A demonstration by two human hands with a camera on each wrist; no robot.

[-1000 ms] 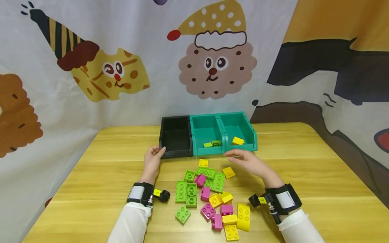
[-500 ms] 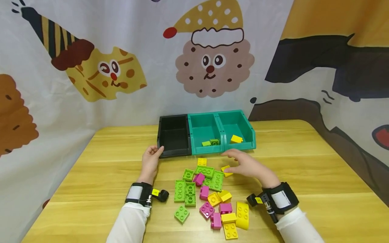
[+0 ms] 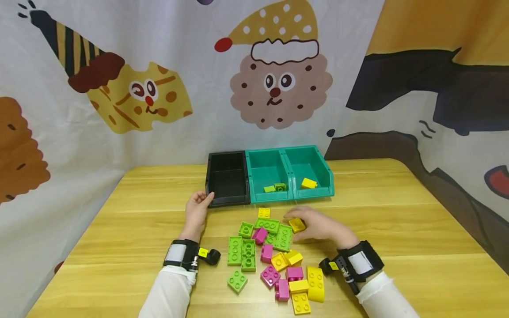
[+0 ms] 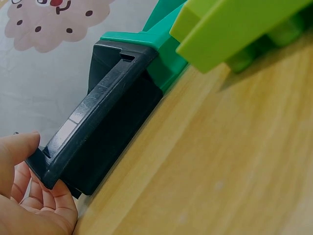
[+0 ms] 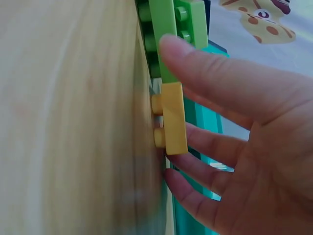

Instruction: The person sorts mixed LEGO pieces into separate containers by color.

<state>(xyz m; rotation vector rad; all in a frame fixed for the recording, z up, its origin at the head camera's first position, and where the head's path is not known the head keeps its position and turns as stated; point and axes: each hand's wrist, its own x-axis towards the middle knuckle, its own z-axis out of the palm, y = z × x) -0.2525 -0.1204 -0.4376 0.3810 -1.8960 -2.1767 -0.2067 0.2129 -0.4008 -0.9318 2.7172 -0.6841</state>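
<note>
In the right wrist view, the right hand point(image 5: 271, 152) was open, with its fingers spread around a yellow block point(image 5: 175, 120) that lay in front of the black bin point(image 4: 110, 139) and off to its right. The thumb stood away from the yellow block, and I could not tell if the other fingers touched it. The yellow block seemed to sit on its knobs, so one finger bumping it first might tip it or make it slide. The thumb tip was close to a green block point(image 5: 164, 24) on the side toward the black bin, so a squeeze could drag that along by mistake. In the left wrist view, the left hand point(image 4: 36, 208) pinched the near left corner of the black bin. A hard tug could make it skid, and the green bin point(image 4: 168, 61) on its right might go crooked too. In the head view, the small camera point(image 3: 326, 266) on the right wrist looked just beside a curved yellow block point(image 3: 316, 282), well in front and right of the black bin, and might knock it. The worktop point(image 3: 139, 229) under the black bin was light wood with long stripes. Behind the black bin hung a white cloth point(image 3: 207, 53), with a cheese point(image 3: 119, 110) on its left and a cookie point(image 3: 282, 110) on its right.
</note>
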